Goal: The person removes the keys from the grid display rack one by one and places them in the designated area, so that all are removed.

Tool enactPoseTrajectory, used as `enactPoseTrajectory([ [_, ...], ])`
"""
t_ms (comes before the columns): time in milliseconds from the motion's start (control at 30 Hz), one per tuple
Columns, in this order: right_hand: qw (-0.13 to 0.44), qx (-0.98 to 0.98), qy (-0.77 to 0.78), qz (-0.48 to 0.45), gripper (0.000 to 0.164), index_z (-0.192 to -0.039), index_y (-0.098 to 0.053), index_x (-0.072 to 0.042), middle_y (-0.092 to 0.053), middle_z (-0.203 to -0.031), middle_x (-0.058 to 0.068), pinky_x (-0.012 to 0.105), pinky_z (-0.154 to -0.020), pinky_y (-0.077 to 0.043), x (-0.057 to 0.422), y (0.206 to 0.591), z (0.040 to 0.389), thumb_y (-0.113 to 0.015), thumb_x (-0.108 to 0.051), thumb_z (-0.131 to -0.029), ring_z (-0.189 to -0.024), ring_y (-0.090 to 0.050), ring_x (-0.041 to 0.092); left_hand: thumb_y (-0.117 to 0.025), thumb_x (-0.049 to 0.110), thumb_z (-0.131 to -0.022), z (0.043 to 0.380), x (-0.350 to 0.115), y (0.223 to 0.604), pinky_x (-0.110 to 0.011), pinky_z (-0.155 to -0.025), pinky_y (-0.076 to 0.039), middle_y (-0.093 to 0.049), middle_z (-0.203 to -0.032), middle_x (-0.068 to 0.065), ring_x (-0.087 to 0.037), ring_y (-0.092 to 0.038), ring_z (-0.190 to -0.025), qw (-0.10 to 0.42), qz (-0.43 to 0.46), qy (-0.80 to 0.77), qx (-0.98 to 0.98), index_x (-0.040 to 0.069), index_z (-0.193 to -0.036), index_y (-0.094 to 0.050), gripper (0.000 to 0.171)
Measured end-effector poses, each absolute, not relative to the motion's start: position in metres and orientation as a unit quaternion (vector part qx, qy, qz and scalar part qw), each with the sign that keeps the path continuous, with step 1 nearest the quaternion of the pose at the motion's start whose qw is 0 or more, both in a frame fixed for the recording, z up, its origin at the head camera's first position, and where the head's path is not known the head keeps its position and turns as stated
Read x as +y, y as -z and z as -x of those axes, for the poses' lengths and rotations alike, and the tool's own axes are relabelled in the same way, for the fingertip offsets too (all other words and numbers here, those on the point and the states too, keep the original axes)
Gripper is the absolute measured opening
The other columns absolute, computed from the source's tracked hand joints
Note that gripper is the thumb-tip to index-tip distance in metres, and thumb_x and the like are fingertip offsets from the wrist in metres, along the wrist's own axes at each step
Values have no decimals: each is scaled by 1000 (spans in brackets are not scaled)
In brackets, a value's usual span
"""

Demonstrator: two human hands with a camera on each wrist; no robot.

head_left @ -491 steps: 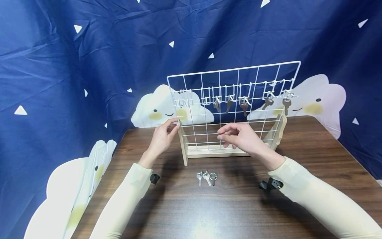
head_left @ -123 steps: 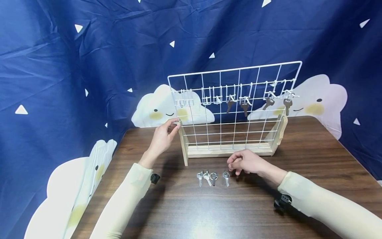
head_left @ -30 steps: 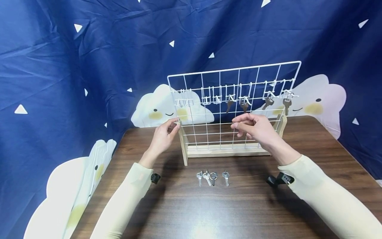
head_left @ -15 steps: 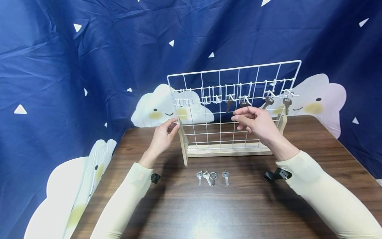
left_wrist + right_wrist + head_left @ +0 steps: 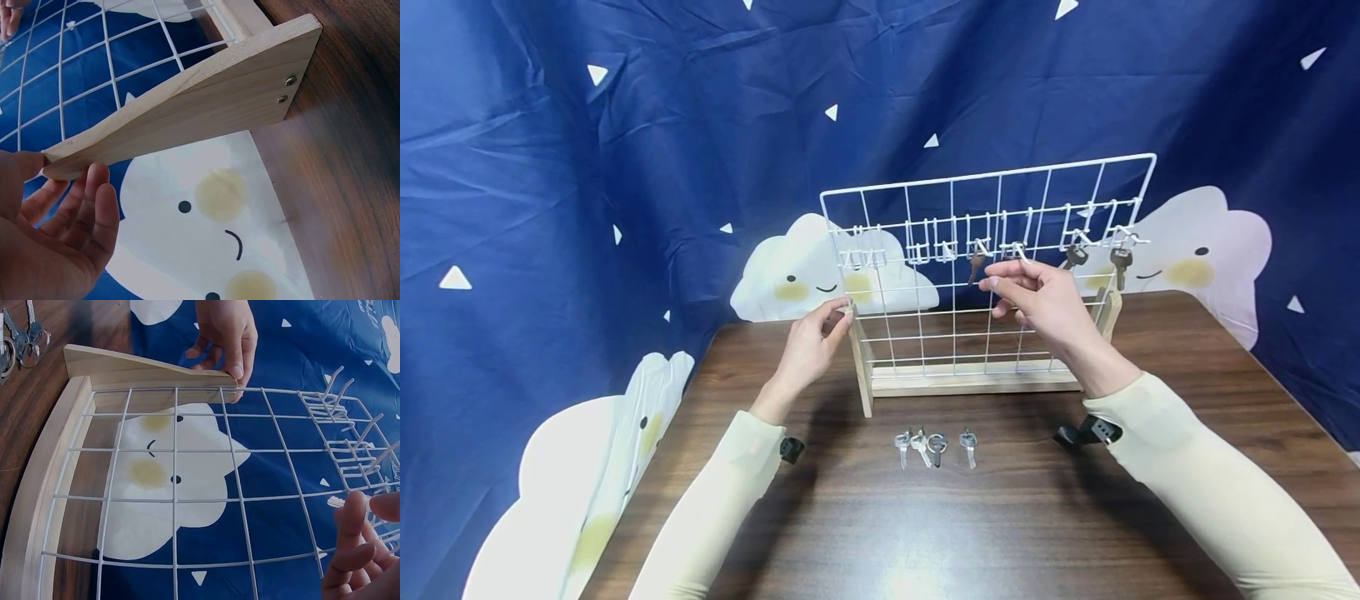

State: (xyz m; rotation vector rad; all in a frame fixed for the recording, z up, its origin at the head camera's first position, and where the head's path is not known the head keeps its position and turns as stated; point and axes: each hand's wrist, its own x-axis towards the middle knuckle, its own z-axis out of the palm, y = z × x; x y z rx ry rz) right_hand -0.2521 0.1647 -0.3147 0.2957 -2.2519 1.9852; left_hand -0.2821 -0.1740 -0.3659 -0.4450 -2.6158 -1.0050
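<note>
Head view, hanging key [image 5: 977, 262], beside right fingers [image 5: 1011, 268]

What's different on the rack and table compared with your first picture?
The leftmost hanging key has left the rack; a fourth key now lies on the table, right of the three keys. The right hand is higher and slightly rightward. Those three keys and the left hand, gripping the rack's side, stayed.
</note>
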Motion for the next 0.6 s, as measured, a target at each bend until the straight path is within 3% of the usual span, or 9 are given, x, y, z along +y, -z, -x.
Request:
enactPoseTrajectory([
  [300, 68, -747, -654, -99, 30, -121, -66, -5, -76, -94, -14, 16, -44, -38, 160, 314, 256, -65, -24, -98, -61, -67, 6, -57, 32, -102, 283, -173, 367, -41, -85, -58, -74, -105, -10, -25, -71, -91, 152, 156, 350, -911, 12, -136, -60, 40],
  [600, 68, -730, -671, -108, 27, -115, -68, -9, -76, -94, -14, 17, -43, -37, 154, 313, 254, -72, -24, -93, -60, -66, 5, -58, 31, -102, 283, -174, 367, -41, -84, -58, -74, -104, -10, -24, -71, -90, 154, 157, 350, -910, 12, -136, -61, 39],
])
